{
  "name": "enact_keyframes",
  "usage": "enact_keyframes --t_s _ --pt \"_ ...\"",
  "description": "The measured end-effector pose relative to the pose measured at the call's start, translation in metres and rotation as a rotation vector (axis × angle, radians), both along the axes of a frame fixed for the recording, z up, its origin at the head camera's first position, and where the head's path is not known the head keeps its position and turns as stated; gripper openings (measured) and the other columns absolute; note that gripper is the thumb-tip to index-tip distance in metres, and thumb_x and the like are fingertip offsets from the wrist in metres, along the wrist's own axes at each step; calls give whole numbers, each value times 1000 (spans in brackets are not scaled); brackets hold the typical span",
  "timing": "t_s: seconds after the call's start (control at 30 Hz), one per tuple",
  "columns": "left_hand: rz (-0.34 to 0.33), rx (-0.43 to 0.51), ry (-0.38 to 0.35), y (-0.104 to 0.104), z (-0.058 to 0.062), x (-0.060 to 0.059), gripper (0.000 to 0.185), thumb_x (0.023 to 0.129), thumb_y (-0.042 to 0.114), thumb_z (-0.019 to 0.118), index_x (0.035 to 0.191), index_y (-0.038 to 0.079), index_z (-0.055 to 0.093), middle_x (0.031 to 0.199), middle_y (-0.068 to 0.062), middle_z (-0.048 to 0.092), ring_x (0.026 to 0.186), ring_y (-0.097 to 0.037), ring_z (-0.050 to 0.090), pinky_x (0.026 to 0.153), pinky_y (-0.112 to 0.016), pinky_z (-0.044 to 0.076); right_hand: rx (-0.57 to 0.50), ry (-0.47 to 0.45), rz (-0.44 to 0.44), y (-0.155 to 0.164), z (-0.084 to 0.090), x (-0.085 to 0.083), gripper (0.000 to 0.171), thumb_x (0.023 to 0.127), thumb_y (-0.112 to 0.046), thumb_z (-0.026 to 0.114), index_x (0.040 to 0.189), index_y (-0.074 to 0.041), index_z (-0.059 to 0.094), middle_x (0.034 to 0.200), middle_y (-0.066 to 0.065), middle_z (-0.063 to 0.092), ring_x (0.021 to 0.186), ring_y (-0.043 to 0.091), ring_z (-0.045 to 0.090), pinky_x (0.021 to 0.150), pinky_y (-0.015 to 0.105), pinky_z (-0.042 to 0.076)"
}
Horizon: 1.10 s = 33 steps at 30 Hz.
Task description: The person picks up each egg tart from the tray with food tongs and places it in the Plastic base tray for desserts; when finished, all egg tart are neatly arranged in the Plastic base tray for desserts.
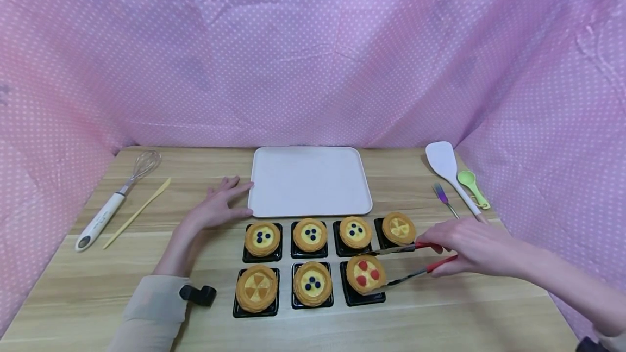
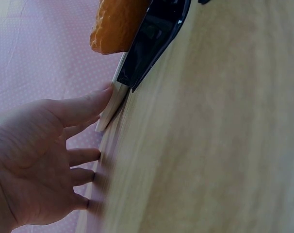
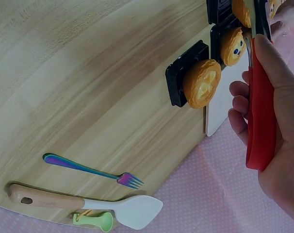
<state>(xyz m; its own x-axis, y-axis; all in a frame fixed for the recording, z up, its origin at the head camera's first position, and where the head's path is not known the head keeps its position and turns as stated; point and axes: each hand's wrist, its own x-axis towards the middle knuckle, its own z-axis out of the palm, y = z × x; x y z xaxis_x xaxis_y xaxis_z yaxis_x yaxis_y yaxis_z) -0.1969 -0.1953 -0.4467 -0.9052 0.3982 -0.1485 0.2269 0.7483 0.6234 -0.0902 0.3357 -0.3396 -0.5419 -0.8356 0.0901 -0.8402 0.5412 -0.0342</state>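
One golden tart, three red dots; tongs clamping it.

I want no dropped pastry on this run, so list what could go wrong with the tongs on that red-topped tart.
1. The tongs in the right hand pinch the red-topped tart only at its edge; it sits tilted on its black tray and may slip or crumble.
2. The route to the white tray passes over the back-row tarts; a drop could hit them.
3. The left hand only touches the white tray's edge, so it might slide.
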Motion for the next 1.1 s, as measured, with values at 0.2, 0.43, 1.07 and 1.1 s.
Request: enact_keyframes --t_s 0.2,0.43,1.07,1.1 --pt "0 -4 -2 0 -1 -1 80 93 43 72 160 17 37 170 -31 6 156 -56 -6 119 -78 -11 4 3 -1 0 -4 0 36 84 -60 75 110 -36 69 82 -31 51 72 -12 46 59 11 35" --pt "2 -2 -1 -1 -1 -1 80 93 44 72 160 18 37 170 -30 6 156 -56 -6 119 -79 -11 9 -22 -8 -1 -5 -1 36 85 -61 74 111 -36 68 82 -31 52 72 -11 47 58 12 36" --pt "3 -5 -4 0 0 0 79 93 44 71 160 18 37 170 -30 6 156 -55 -5 121 -77 -11 8 -25 -10 -1 -12 0 38 84 -61 75 109 -34 68 81 -31 51 73 -13 46 59 11 37" --pt "3 -4 -4 0 0 0 79 93 44 71 160 18 37 170 -30 6 156 -56 -5 121 -77 -11 8 -24 -10 -1 -13 0 38 84 -61 75 109 -34 69 81 -31 51 73 -13 45 60 12 37"
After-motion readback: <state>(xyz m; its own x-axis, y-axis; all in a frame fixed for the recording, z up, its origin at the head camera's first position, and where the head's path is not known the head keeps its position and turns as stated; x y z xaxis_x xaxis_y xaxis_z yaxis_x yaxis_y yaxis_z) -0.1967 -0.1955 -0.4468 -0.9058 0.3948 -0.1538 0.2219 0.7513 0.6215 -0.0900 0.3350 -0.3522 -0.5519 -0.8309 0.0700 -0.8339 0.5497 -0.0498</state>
